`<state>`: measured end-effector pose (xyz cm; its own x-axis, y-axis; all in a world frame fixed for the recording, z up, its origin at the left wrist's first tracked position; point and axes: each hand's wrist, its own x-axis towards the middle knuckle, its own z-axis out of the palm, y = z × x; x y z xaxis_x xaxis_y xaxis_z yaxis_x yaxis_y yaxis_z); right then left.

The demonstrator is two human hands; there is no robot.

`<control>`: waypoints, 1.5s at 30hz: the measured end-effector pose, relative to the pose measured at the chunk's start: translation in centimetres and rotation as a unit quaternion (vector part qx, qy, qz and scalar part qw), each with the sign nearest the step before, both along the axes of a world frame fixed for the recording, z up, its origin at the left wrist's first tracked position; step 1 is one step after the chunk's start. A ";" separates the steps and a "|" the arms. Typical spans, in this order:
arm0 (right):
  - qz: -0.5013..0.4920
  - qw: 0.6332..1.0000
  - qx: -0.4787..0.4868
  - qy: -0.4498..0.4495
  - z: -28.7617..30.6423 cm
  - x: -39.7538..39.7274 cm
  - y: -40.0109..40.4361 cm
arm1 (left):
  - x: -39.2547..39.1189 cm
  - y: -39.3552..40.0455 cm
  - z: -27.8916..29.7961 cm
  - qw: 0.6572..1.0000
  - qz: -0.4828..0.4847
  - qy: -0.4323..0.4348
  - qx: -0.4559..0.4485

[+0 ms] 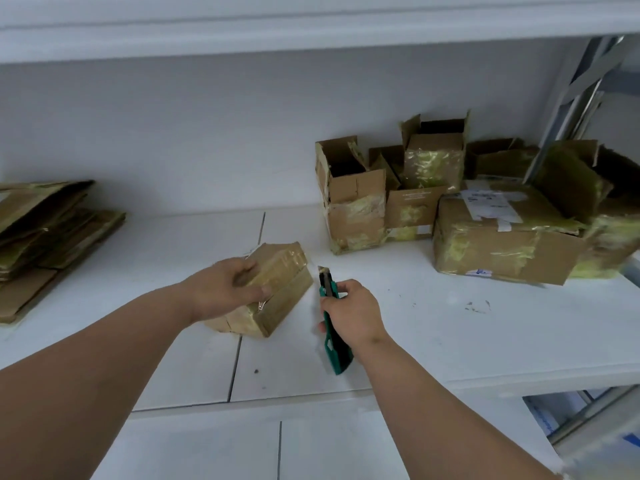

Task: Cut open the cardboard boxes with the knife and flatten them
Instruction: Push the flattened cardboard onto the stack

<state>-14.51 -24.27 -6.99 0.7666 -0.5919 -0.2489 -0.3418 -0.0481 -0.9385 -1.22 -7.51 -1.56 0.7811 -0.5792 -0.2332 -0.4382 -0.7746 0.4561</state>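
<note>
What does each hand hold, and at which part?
The right hand grips the green utility knife around the middle of its handle. The left hand holds the small taped cardboard box by its top.

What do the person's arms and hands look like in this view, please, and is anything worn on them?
Both forearms are bare to the frame edge, with no sleeves in view. The left hand and right hand wear no gloves, and no watch, bracelet or ring shows on the visible sides of the wrists and fingers.
</note>
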 end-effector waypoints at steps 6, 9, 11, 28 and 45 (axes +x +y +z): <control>-0.010 0.998 0.037 -0.051 -0.2 0.3 0.9 | 0.3 0.1 -0.5 0.999 0.011 0.034 -0.031; -0.019 0.997 0.039 -0.063 -0.1 0.4 0.8 | 0.6 0.3 -0.8 0.998 0.020 0.041 -0.049; -0.008 0.998 0.042 -0.053 -0.1 0.6 1.0 | 0.7 0.5 -0.9 0.997 0.021 0.043 -0.056; -0.008 0.998 0.025 -0.060 1.1 3.5 1.1 | 1.6 0.0 -1.7 0.998 -0.001 0.030 -0.049; -0.002 0.997 0.010 -0.072 1.1 3.3 3.2 | 2.2 -0.3 -2.6 0.998 -0.012 0.019 -0.057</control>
<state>-11.17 -21.07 -5.92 0.7924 -0.5919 -0.1477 -0.2035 -0.0283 -0.9787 1.00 -7.82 -4.17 0.7590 -0.6216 -0.1936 -0.4365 -0.7065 0.5571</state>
